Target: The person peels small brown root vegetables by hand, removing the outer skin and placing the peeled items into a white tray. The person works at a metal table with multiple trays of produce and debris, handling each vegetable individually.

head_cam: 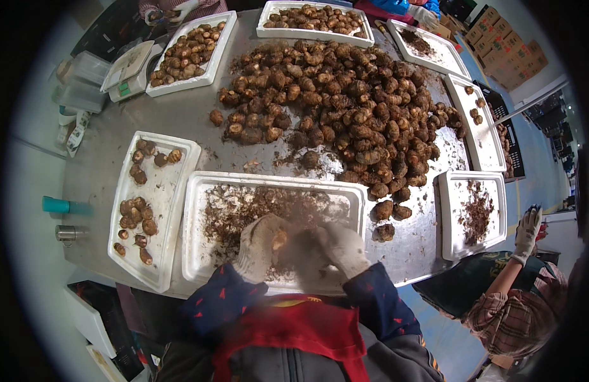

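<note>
My left hand (257, 244), in a whitish work glove, holds a small taro corm (278, 240) with a pale patch on it. Facing it is my gloved right hand (343, 248), fingers curled toward the left one. A hazy blur covers the space between them, so whether the right hand grips anything is hidden. Both hands are over a white foam tray (275, 177) strewn with brown peelings (256, 203). Beyond the tray lies a large heap of hairy brown taro corms (351, 100) on the metal table (180, 114).
To the left, a foam tray (172, 205) holds several corms. A teal-capped bottle (55, 204) and a metal flask (65, 233) stand beyond it. Fuller trays (215, 57) and a weighing scale (132, 71) are farther back. At right are a debris tray (497, 215) and a co-worker's gloved hand (528, 231).
</note>
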A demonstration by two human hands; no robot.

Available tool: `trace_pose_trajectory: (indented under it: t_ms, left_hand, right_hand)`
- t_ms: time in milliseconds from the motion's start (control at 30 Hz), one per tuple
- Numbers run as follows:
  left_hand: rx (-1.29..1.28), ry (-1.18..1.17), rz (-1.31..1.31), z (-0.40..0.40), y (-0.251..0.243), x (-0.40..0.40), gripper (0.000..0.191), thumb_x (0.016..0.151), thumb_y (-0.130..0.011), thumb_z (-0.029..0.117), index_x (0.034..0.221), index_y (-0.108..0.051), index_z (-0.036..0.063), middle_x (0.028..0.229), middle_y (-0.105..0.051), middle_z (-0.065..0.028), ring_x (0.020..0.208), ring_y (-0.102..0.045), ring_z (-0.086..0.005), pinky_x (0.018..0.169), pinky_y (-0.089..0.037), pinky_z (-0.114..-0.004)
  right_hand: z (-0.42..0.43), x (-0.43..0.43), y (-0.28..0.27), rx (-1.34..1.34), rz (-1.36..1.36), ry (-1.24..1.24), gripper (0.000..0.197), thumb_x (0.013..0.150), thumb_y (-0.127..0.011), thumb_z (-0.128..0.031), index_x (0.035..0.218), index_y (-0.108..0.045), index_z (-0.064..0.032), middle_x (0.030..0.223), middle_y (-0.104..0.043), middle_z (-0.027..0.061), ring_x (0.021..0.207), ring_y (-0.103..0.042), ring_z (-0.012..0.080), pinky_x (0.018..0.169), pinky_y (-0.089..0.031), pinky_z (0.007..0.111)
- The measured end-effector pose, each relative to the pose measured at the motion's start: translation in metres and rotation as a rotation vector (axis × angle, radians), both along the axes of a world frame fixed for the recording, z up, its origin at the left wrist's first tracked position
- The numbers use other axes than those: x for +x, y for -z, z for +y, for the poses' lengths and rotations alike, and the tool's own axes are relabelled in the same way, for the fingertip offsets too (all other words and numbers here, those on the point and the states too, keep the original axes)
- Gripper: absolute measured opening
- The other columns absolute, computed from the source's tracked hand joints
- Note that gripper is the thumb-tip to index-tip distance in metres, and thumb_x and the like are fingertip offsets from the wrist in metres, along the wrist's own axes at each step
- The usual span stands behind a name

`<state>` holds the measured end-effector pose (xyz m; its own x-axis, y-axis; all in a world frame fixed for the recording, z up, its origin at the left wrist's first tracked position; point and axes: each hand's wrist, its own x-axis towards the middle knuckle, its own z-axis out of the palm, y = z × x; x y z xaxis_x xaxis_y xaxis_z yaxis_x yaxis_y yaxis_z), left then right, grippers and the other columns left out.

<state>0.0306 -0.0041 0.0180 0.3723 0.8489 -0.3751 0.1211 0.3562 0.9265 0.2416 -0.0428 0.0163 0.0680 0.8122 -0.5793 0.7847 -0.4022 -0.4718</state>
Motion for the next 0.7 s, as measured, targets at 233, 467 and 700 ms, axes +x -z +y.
trace_pose_trajectory:
  t_ms: [233, 467, 700]
  left_hand:
    - [0.105, -0.059, 0.037, 0.002, 0.001, 0.008, 0.033, 0.104, -0.042, 0.024, 0.108, -0.064, -0.001, 0.104, -0.068, -0.0116, 0.078, -0.063, -0.0157, 0.069, -0.053, -0.027]
    - [0.251, -0.013, -0.184, -0.004, 0.005, -0.001, 0.025, 0.09, -0.05, 0.005, 0.111, -0.063, -0.0008, 0.103, -0.063, -0.0125, 0.088, -0.064, -0.02, 0.076, -0.054, -0.029]
    - [0.171, -0.11, -0.033, -0.009, 0.003, 0.009, 0.027, 0.105, -0.045, 0.024, 0.102, -0.063, 0.0049, 0.083, -0.059, -0.0004, 0.058, -0.049, -0.0063, 0.049, -0.041, -0.022]
  right_hand:
    - [-0.021, -0.023, -0.034, 0.272, 0.293, -0.156, 0.036, 0.098, -0.054, -0.039, 0.121, -0.066, -0.014, 0.087, -0.072, 0.0123, 0.077, -0.071, 0.03, 0.071, -0.057, 0.042]
    - [-0.014, 0.004, 0.011, 0.16, 0.056, -0.065, 0.039, 0.099, -0.054, -0.036, 0.127, -0.064, -0.0089, 0.086, -0.071, 0.0184, 0.079, -0.071, 0.0298, 0.074, -0.055, 0.042]
    - [-0.017, -0.034, -0.012, 0.368, 0.287, 0.068, 0.046, 0.094, -0.06, -0.044, 0.119, -0.063, -0.0061, 0.096, -0.07, 0.0203, 0.087, -0.067, 0.0405, 0.078, -0.054, 0.045]
